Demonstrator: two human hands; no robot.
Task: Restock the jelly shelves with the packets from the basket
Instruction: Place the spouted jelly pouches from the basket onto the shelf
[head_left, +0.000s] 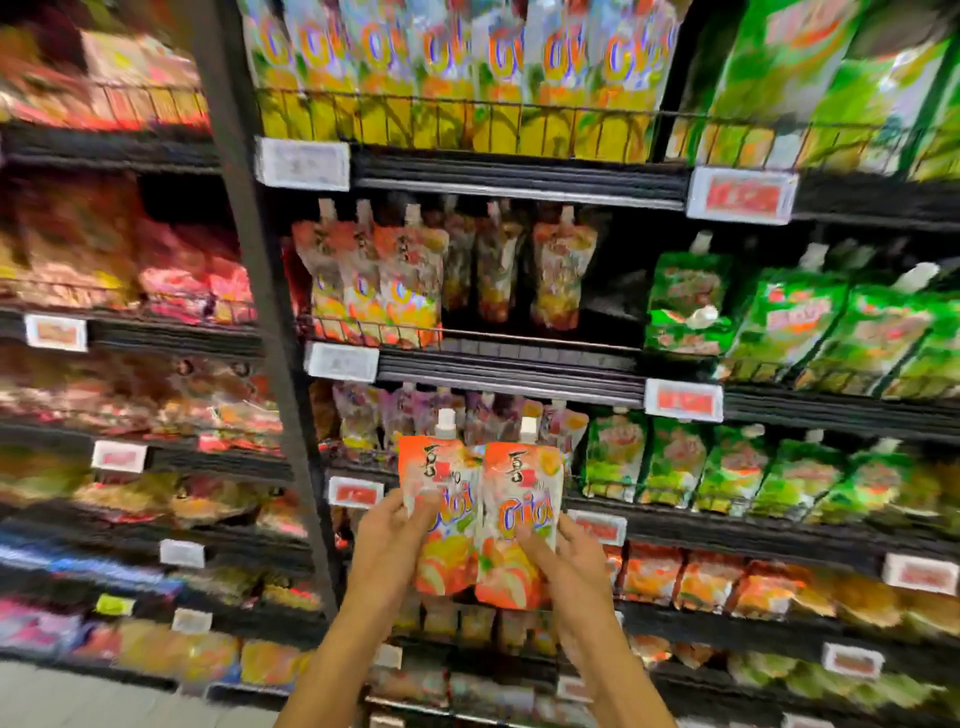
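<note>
Before the jelly shelves (519, 358), the left hand (387, 540) grips one orange packet (447, 525) and the right hand (569, 558) grips a second packet (519, 499) touching it, fingers (535, 552) curled round both, spouts up.

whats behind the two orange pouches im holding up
Tops of purple spout pouches show above the orange pouches, on a black shelf whose edge runs behind them. Their lower parts and that stretch of shelf edge are covered.
</note>
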